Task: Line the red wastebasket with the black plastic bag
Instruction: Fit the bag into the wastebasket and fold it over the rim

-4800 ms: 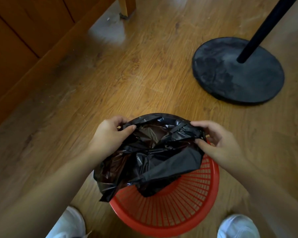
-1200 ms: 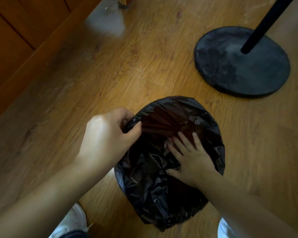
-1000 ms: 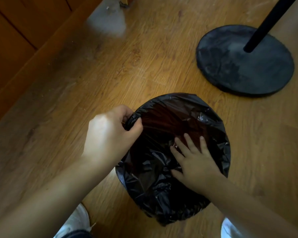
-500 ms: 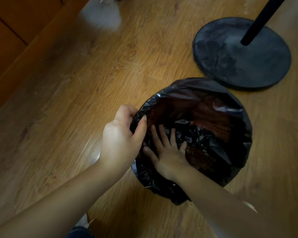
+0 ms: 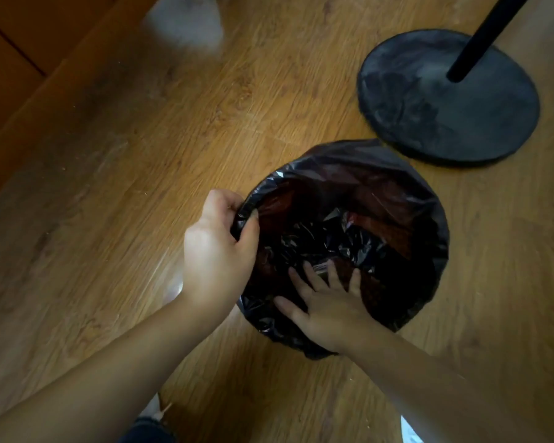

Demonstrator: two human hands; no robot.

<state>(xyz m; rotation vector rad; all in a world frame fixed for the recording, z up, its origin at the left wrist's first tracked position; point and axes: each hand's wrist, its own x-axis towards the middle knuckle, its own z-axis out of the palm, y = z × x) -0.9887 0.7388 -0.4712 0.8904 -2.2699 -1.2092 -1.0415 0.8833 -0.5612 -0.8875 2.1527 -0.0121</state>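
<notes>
Standing on the brown wood-plank floor (image 5: 135,225), near the round black stand base (image 5: 429,110) at the far right, the red plastic wastebasket (image 5: 395,236) is almost wholly covered. It shows only as a reddish tint through the film of the black plastic bag (image 5: 349,161), whose mouth is folded over the rim all the way round. The step in hand looks like seating the liner, and the task seems close to done. To do it well, I judge the rim should be held fast on one side while the loose, crumpled film in the middle is pushed flat to the bottom and walls. That push should be slow enough that air escapes and the fold is not dragged off the far rim. The left hand (image 5: 218,247) pinches the folded bag edge at the basket's left rim, thumb inside and fingers outside. The right hand (image 5: 328,303) lies inside the basket at its near side, fingers spread and pressing down on the bag.
</notes>
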